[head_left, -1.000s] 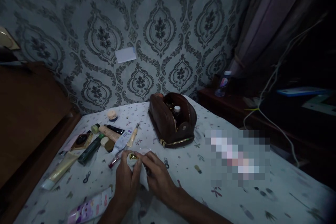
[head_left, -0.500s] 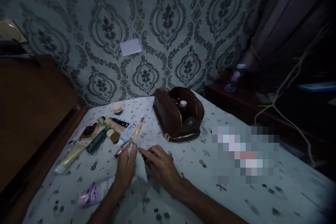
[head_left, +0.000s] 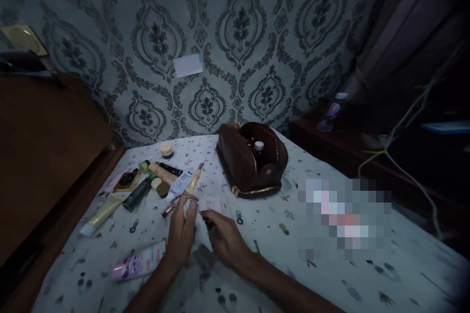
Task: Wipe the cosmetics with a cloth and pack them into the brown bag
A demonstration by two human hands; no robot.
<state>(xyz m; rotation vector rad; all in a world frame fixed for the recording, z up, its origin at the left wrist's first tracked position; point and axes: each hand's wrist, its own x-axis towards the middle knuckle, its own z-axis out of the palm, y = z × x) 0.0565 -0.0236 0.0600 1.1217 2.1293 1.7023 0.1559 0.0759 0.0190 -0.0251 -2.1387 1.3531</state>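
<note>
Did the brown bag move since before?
No. The bag sits in the same place on the sheet, still below and to the right of the white card on the wall. The camera moved a bit.

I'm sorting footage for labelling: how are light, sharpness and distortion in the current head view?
Head view: dim, bluish light, near black at the right edge; the dark item at the right hand too murky to name; wide-angle stretching towards the edges; a pixelated block hides part of the patterned sheet.
</note>
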